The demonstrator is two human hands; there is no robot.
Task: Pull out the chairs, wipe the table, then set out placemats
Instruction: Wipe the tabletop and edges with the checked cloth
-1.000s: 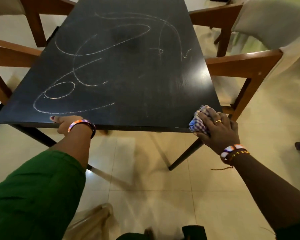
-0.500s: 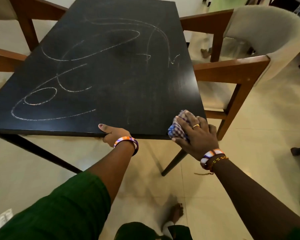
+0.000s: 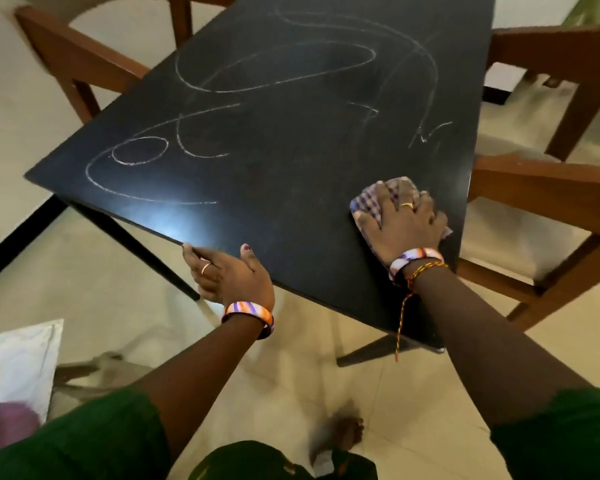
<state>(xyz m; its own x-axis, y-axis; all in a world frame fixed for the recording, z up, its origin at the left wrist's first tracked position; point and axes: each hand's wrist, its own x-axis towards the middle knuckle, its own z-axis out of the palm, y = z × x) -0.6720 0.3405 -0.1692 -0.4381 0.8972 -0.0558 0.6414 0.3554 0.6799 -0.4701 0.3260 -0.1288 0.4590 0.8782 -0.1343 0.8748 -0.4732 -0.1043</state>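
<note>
Right hand (image 3: 404, 223) presses a checked cloth (image 3: 371, 202) flat on the chalk-marked bench (image 3: 291, 140); left hand (image 3: 231, 275) grips the bench's near edge.

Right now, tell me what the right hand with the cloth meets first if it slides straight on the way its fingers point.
Probably the small chalk squiggle just ahead: the right hand, pressing the checked cloth, points up the black table. Only bare tabletop lies between, though exact heading is uncertain.

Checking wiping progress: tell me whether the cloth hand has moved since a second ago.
Yes. The right hand with the cloth went from the table's near corner inward onto the top.
</note>
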